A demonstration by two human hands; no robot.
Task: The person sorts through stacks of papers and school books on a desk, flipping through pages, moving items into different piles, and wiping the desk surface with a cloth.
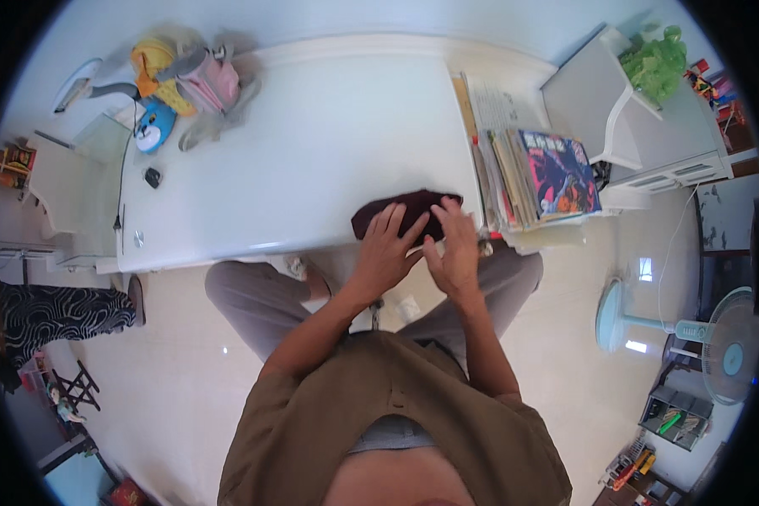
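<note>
A dark maroon piece of folded cloth [417,201] lies flat at the front edge of the white table [303,152], towards its right end. My left hand [389,243] rests on the cloth's left and middle part, fingers spread and pointing away from me. On the cloth's right part lie the fingertips of my right hand [452,246], its thumb apart from the fingers. Both palms reach back over the table edge towards my lap. My hands cover much of the cloth's near side, so how it is folded there is hidden.
Right of the cloth stands a row of magazines and papers [506,180]. At the table's back left are a pink and grey bag [209,82], a blue bear-faced item [155,128] and a desk lamp [79,82]. A small black object [153,178] lies nearby. A standing fan [730,357] is at right; another person's leg [69,310] shows at left.
</note>
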